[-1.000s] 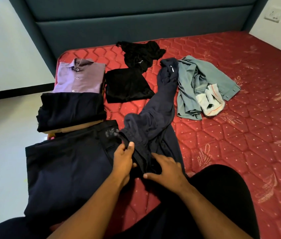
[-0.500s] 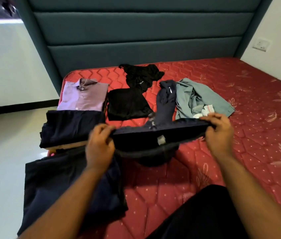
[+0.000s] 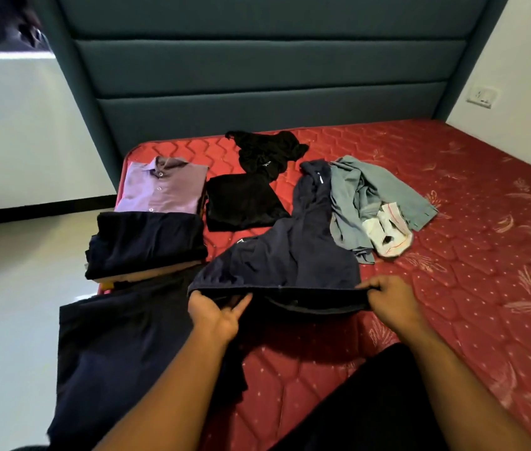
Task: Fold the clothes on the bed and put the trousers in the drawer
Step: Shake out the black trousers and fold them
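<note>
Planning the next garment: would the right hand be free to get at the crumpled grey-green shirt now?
Probably not yet. The right hand grips the navy trousers at the waistband, as does the left hand. The grey-green shirt lies uncovered beyond, so releasing that grip should open the way.

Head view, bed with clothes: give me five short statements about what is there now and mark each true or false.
1. Both hands grip the waistband of the navy trousers. True: left hand, right hand.
2. The lilac shirt lies crumpled. False: it lies folded flat, buttons up.
3. The grey-green garment lies unfolded on the red mattress. True.
4. The navy trousers hang fully clear of the bed. False: their legs trail on the mattress.
5. A wall socket sits on the left wall. False: it is on the right wall.
</note>
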The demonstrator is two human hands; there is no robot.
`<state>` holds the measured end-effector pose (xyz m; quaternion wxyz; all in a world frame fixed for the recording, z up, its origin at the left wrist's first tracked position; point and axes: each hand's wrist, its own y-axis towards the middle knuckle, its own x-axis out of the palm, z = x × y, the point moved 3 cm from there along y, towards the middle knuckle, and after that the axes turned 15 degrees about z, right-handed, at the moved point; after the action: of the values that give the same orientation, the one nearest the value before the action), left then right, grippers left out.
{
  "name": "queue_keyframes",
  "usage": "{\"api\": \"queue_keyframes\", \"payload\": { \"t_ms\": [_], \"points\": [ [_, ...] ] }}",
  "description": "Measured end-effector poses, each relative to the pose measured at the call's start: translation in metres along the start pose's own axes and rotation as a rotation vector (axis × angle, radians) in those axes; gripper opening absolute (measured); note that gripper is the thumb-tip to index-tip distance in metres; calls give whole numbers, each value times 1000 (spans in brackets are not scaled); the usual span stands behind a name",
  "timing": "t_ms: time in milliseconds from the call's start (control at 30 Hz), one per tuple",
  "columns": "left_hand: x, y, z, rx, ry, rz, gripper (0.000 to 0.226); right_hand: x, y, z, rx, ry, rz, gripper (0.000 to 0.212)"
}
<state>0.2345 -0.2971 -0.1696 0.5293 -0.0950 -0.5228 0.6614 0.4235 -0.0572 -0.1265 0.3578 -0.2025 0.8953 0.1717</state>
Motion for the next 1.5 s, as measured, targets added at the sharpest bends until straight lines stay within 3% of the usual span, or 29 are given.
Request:
{"api": "queue_keyframes", "payload": {
  "t_ms": [100,233,367,433,500,600,700,800,900,967,1067,1267,1400,1500],
  "points": [
    [19,-11,14,63,-3,-91,36,-9,-2,-26,-191,58,14,40],
    [65,-42,4,174,430,-382,53,-1,-5,-84,-427,173,-144,35],
    [82,-49,-28,660,807,-550,47,18,-5,-124,-462,301,-205,34],
    [87,-66,-30,624,799,-694,56,12,4,-131,-319,435,-187,39],
    [92,-72,-24,501,773,-774,69,5,10,-134,-177,621,-310,51],
    [93,-78,-12,363,802,-912,70,-2,16,-142,-234,674,-431,59],
    [100,-91,-4,461,870,-1027,71,-6,28,-159,-285,588,-435,60],
    [111,-96,8,727,1003,-905,70,-8,40,-181,-389,461,-495,52],
    [108,-88,39,1176,1181,-611,56,-15,57,-198,-416,464,-400,32],
    [102,-74,60,1305,1297,-461,37,-18,66,-207,-396,474,-366,32],
    [117,-75,96,1378,1188,-464,23,-22,73,-225,-393,380,-393,43],
    [220,-216,220,1835,687,-691,59,-131,123,-342,-350,508,-292,19],
    [257,-323,273,2127,436,-764,37,-229,122,-413,-455,654,-164,17],
    [274,-396,302,2134,414,-795,31,-289,106,-451,-563,695,-78,15]
  ]
}}
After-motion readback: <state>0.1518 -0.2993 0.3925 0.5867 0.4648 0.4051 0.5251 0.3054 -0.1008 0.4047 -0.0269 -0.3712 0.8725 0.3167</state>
